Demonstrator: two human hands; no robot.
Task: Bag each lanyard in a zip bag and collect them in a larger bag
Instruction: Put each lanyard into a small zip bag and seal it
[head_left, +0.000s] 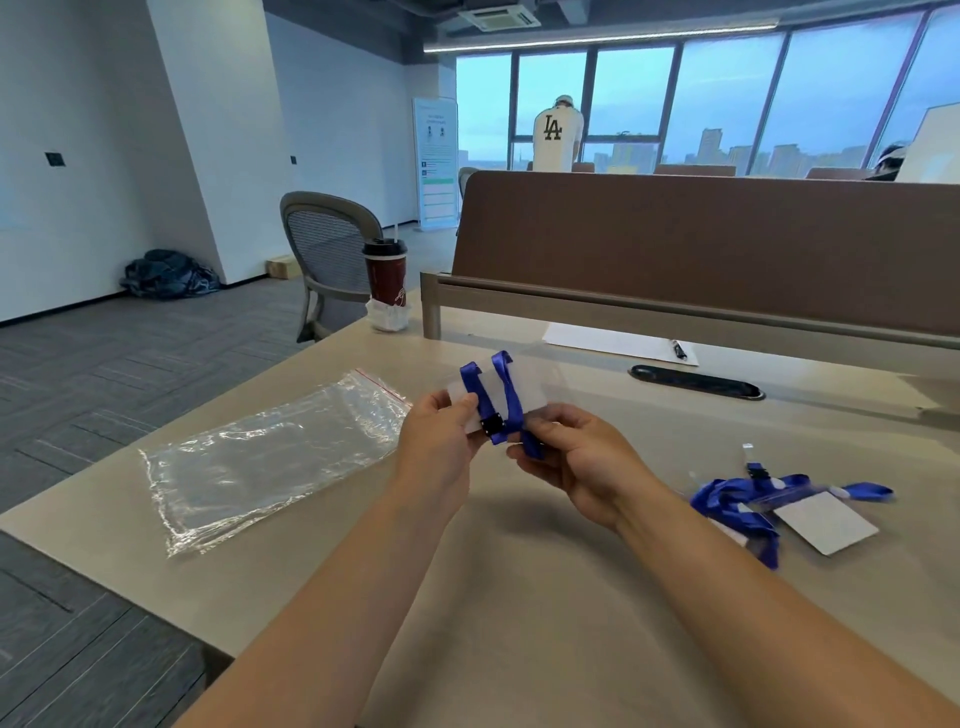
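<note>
Above the middle of the table I hold a white badge card with a blue lanyard (501, 397) wrapped around it. My left hand (441, 436) pinches the card's left edge. My right hand (582, 465) grips the blue strap's loose end below the black clip. A large clear zip bag (270, 457) with a red seal strip lies flat on the table to the left. Several more blue lanyards with a white card (779, 506) lie in a loose pile on the right; whether small bags lie among them is unclear.
A dark red cup (387, 278) stands at the table's far left corner. Paper and a pen (618, 345) lie by the brown divider (701, 244), near a black cable slot (696, 382). A grey chair (327, 249) stands beyond the table. People are at the far windows.
</note>
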